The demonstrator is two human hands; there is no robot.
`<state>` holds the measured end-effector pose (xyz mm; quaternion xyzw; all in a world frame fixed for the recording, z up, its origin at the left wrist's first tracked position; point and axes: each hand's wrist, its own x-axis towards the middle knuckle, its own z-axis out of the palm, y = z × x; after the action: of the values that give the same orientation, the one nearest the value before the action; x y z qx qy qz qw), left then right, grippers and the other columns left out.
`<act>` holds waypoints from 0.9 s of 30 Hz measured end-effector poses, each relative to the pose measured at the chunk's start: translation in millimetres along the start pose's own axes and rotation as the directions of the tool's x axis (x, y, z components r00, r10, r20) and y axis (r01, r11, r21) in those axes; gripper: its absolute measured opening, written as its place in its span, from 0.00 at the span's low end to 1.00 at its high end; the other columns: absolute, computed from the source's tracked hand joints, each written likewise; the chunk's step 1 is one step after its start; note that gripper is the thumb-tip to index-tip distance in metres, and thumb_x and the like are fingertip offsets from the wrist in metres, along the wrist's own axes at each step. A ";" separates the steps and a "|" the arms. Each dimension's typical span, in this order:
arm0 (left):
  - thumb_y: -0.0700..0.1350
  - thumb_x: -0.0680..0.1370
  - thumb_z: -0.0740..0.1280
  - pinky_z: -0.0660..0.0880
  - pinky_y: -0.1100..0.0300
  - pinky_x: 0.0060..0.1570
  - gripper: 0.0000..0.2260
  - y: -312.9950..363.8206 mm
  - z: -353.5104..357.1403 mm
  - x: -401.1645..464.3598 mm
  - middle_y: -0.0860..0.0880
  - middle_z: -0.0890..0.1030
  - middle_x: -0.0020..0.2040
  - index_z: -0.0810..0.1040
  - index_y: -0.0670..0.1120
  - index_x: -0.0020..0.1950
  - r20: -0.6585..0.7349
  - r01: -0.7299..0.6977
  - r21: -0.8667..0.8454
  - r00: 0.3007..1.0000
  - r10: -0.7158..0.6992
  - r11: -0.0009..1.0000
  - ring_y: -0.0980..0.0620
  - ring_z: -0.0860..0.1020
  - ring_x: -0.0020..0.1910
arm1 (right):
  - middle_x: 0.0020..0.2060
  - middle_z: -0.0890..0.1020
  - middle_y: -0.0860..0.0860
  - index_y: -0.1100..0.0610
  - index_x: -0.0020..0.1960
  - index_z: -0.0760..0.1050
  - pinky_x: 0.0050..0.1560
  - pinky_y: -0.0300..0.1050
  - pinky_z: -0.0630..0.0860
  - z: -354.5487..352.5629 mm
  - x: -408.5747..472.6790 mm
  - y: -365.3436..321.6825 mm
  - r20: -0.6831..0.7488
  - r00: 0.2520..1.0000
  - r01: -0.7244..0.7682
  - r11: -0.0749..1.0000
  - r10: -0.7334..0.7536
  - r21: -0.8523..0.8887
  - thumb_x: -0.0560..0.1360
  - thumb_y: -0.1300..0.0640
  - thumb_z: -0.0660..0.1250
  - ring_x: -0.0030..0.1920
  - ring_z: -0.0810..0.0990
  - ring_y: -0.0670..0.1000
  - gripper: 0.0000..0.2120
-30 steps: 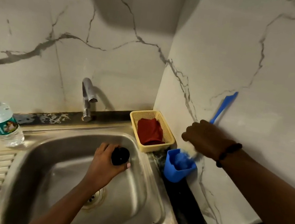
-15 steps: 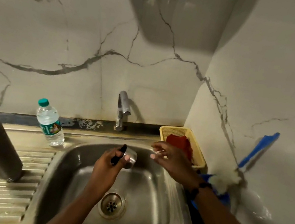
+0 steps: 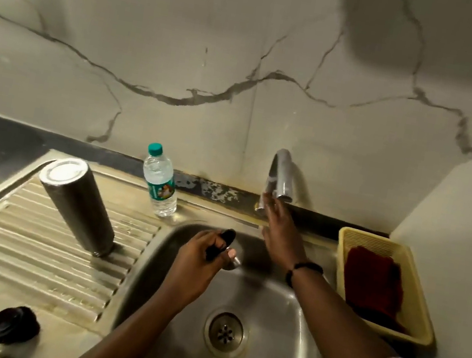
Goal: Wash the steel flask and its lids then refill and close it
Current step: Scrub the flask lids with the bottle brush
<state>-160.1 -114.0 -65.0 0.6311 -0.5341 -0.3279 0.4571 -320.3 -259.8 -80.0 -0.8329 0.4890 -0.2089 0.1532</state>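
Note:
The steel flask (image 3: pixel 77 204) stands upside down on the ribbed draining board (image 3: pixel 26 252), left of the sink basin (image 3: pixel 275 305). My left hand (image 3: pixel 200 264) holds a steel cup lid with a black handle (image 3: pixel 224 247) over the basin. My right hand (image 3: pixel 277 233) reaches up with straight fingers to the base of the tap (image 3: pixel 280 177), fingertips touching it. A black inner lid (image 3: pixel 15 326) lies on the board's near left corner.
A small plastic water bottle (image 3: pixel 159 184) with a green cap stands behind the basin's left rim. A yellow basket (image 3: pixel 420 309) holding a dark red cloth (image 3: pixel 374 282) sits right of the sink. Marble walls close the back and right. The drain (image 3: pixel 225 333) is uncovered.
My right hand left the blue brush at the right wall, crossed over the basin and rose to the tap. The view swung left, bringing the flask and black lid into sight.

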 end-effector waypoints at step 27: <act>0.51 0.78 0.71 0.78 0.59 0.52 0.06 19.9 30.1 19.0 0.50 0.83 0.50 0.81 0.52 0.43 -0.017 0.035 -0.035 0.999 -0.036 0.999 0.57 0.82 0.49 | 0.49 0.80 0.56 0.58 0.57 0.78 0.46 0.46 0.69 5.7 56.1 12.7 0.111 0.960 -0.279 0.896 0.256 0.347 0.80 0.57 0.60 0.48 0.78 0.56 0.11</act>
<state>-190.6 -139.6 -56.2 0.6353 -0.5131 -0.3395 0.4666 -302.6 -314.8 -79.7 -0.7220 0.5472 -0.2452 0.3452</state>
